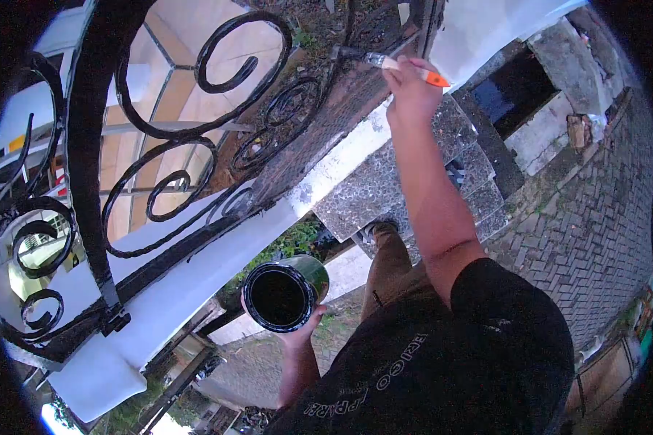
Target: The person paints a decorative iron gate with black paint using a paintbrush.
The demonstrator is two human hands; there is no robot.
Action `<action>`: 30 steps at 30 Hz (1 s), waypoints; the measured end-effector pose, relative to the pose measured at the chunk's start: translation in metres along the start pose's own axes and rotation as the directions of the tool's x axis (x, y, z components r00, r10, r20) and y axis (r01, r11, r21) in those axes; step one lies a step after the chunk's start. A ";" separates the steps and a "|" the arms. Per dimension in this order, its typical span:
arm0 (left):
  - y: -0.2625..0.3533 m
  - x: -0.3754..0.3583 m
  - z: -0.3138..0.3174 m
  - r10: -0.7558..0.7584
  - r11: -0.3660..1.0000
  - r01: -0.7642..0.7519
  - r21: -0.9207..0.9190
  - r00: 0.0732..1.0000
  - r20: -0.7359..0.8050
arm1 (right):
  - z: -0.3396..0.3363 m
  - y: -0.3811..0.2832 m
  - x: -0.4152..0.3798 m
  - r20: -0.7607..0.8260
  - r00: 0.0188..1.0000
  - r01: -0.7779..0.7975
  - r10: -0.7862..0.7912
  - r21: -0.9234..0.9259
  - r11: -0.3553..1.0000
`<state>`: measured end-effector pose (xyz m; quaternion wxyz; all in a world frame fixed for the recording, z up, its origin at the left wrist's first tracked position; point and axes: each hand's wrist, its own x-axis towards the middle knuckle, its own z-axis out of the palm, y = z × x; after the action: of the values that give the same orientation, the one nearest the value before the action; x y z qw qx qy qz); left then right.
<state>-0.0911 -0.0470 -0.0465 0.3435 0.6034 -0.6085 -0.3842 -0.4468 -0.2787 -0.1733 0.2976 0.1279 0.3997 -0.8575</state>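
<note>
My right hand [412, 90] reaches up and grips a paintbrush [384, 62] with an orange handle. Its bristles touch the black wrought-iron scrollwork railing [196, 130] near the top of the frame. My left hand [302, 335] holds a round green can of black paint [283, 293] from below, its open mouth facing the camera. The can hangs under the white wall ledge [196, 275] on which the railing stands.
Grey pebble-textured steps [384, 188] descend beside the ledge. My foot in a sandal [374, 230] stands on them. A brick-paved ground [588, 225] lies to the right, and green plants [294, 239] grow below the ledge.
</note>
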 end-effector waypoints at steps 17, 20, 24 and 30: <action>0.011 0.029 -0.008 0.280 0.954 -0.276 -0.118 0.960 0.019 | -0.006 0.034 -0.007 -0.017 0.999 -0.046 0.047 0.023 0.999; 0.021 0.028 -0.010 0.258 0.951 -0.259 -0.169 0.966 -0.024 | -0.037 0.015 -0.013 -0.072 0.984 -0.170 0.165 -0.069 0.983; 0.028 0.016 -0.009 0.232 0.942 -0.260 -0.211 0.962 -0.146 | -0.086 -0.065 0.003 0.058 0.974 -0.204 0.219 -0.196 0.959; 0.033 -0.001 0.012 0.218 0.930 -0.326 -0.173 0.863 -0.457 | -0.130 -0.191 0.040 0.094 0.919 -0.324 0.384 -0.375 0.868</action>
<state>-0.1172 -0.0457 -0.0230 0.5916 0.5337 -0.5452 -0.2608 -0.5973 -0.0997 -0.1593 0.5002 0.0724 0.4901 -0.7102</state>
